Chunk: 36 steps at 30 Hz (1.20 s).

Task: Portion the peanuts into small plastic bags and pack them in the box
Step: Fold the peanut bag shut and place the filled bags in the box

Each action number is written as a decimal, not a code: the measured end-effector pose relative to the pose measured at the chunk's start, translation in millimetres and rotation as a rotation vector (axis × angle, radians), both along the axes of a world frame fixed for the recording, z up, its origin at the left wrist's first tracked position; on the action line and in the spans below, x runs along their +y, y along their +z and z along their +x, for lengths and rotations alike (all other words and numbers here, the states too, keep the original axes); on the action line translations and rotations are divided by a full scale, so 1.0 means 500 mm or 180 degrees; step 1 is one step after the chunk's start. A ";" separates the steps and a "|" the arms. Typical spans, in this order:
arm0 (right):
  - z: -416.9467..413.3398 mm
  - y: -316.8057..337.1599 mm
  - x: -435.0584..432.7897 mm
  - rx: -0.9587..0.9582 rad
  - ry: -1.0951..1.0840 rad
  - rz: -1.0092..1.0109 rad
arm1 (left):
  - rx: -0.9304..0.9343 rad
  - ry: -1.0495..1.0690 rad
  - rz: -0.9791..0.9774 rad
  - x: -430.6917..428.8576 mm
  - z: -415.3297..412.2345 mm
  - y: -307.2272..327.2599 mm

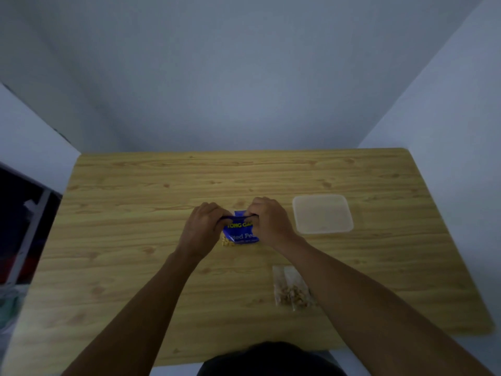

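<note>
A blue peanut packet [240, 232] with yellow and white lettering stands on the wooden table [135, 240] at the middle. My left hand [202, 229] grips its top left edge and my right hand [268, 222] grips its top right edge. Peanuts show through a clear window at the packet's lower left. Two small clear plastic bags [292, 290] with peanuts in them lie side by side on the table, nearer to me and to the right. A translucent plastic box [322, 214] with its lid on sits to the right of my right hand.
Grey walls close the table at the back and on the right. A dark shelf with a white frame [27, 232] stands off the table's left edge. The table's near edge runs just in front of my body.
</note>
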State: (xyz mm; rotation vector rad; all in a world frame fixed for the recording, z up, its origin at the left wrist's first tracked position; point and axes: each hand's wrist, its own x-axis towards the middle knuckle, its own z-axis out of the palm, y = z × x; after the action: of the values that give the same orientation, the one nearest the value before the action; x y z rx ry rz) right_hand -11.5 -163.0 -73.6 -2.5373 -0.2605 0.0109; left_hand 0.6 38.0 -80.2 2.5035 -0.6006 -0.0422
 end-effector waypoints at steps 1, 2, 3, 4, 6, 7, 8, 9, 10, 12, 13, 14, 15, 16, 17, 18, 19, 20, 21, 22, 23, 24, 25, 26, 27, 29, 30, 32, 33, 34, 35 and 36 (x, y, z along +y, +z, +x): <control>0.000 0.003 0.002 -0.0034 -0.0007 -0.0019 | -0.0028 0.0018 -0.0046 0.009 0.001 0.000; 0.000 0.005 0.005 -0.0048 -0.0007 -0.0064 | -0.0065 0.0032 -0.0086 0.016 0.003 0.000; -0.001 0.005 0.008 -0.0061 -0.0006 -0.0092 | -0.0105 0.0046 -0.0107 0.020 0.004 0.001; -0.003 0.006 0.010 -0.0078 0.0001 -0.0088 | -0.0134 0.0060 -0.0112 0.020 0.005 0.002; -0.006 0.005 0.016 -0.0145 0.0045 -0.0034 | -0.0201 0.0056 -0.0088 0.013 0.008 0.006; -0.007 0.003 0.021 -0.0151 0.0076 -0.0023 | -0.0266 0.0011 -0.0057 0.009 0.009 0.004; -0.006 0.001 0.026 -0.0118 0.0106 -0.0020 | -0.0334 -0.0031 -0.0026 0.006 0.009 0.001; -0.004 -0.001 0.031 -0.0071 0.0107 -0.0009 | -0.0360 -0.0035 -0.0003 0.004 0.009 -0.002; -0.002 -0.002 0.035 0.0003 0.0087 -0.0003 | -0.0352 -0.0002 0.0017 0.003 0.008 -0.006; -0.001 -0.003 0.039 0.0109 0.0031 0.0038 | -0.0328 0.0103 0.0100 0.003 0.004 -0.011; -0.001 -0.004 0.040 0.0126 0.0010 0.0051 | -0.0335 0.0138 0.0159 0.003 0.001 -0.011; -0.003 -0.005 0.041 0.0109 -0.0001 0.0045 | -0.0351 0.0141 0.0220 0.003 -0.002 -0.011; -0.006 -0.008 0.041 0.0059 0.0008 0.0030 | -0.0368 0.0117 0.0277 0.002 -0.004 -0.009; -0.008 -0.010 0.041 0.0012 0.0024 0.0000 | -0.0410 0.0082 0.0331 0.003 -0.006 -0.007; -0.011 -0.014 0.038 -0.0043 0.0025 -0.0032 | -0.0464 0.0042 0.0399 0.006 -0.007 -0.005; -0.014 -0.019 0.032 -0.0116 -0.0011 -0.0049 | -0.0526 0.0004 0.0488 0.009 -0.008 -0.003; -0.017 -0.024 0.021 -0.0214 -0.0083 -0.0034 | -0.0583 -0.0023 0.0584 0.012 -0.009 0.000; -0.021 -0.028 0.006 -0.0290 -0.0172 -0.0003 | -0.0642 -0.0043 0.0650 0.016 -0.009 0.001; -0.024 -0.031 -0.011 -0.0347 -0.0237 0.0020 | -0.0688 -0.0060 0.0664 0.017 -0.009 0.001; -0.029 -0.033 -0.027 -0.0387 -0.0269 0.0029 | -0.0728 -0.0077 0.0640 0.017 -0.010 0.001; -0.032 -0.034 -0.039 -0.0412 -0.0275 0.0046 | -0.0747 -0.0097 0.0604 0.014 -0.010 0.001; -0.034 -0.034 -0.047 -0.0407 -0.0279 0.0082 | -0.0739 -0.0124 0.0575 0.008 -0.011 -0.001; -0.032 -0.034 -0.051 -0.0385 -0.0293 0.0137 | -0.0679 -0.0155 0.0567 0.000 -0.010 -0.002; -0.029 -0.033 -0.051 -0.0341 -0.0301 0.0178 | -0.0622 -0.0172 0.0556 -0.009 -0.010 -0.007; -0.025 -0.033 -0.050 -0.0304 -0.0296 0.0200 | -0.0547 -0.0157 0.0525 -0.019 -0.009 -0.009; -0.020 -0.039 -0.049 -0.0240 -0.0275 0.0200 | -0.0429 -0.0086 0.0510 -0.033 -0.007 -0.015; -0.018 -0.042 -0.050 -0.0228 -0.0268 0.0183 | -0.0432 -0.0057 0.0563 -0.037 -0.007 -0.019; -0.017 -0.045 -0.054 -0.0221 -0.0267 0.0167 | -0.0494 -0.0024 0.0660 -0.040 -0.009 -0.022; -0.016 -0.047 -0.058 -0.0223 -0.0242 0.0175 | -0.0513 -0.0002 0.0665 -0.041 -0.010 -0.022; -0.016 -0.048 -0.061 -0.0234 -0.0192 0.0194 | -0.0530 0.0028 0.0618 -0.041 -0.010 -0.023; -0.018 -0.048 -0.066 -0.0243 -0.0129 0.0240 | -0.0528 0.0079 0.0562 -0.043 -0.011 -0.019; -0.019 -0.047 -0.072 -0.0231 -0.0075 0.0304 | -0.0530 0.0118 0.0517 -0.043 -0.010 -0.018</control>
State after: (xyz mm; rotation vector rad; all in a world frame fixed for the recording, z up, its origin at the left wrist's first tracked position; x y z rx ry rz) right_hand -20.9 -198.8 -96.9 -2.4483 -0.2536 -0.1008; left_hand -4.5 16.7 -89.2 2.6934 -0.6405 0.1382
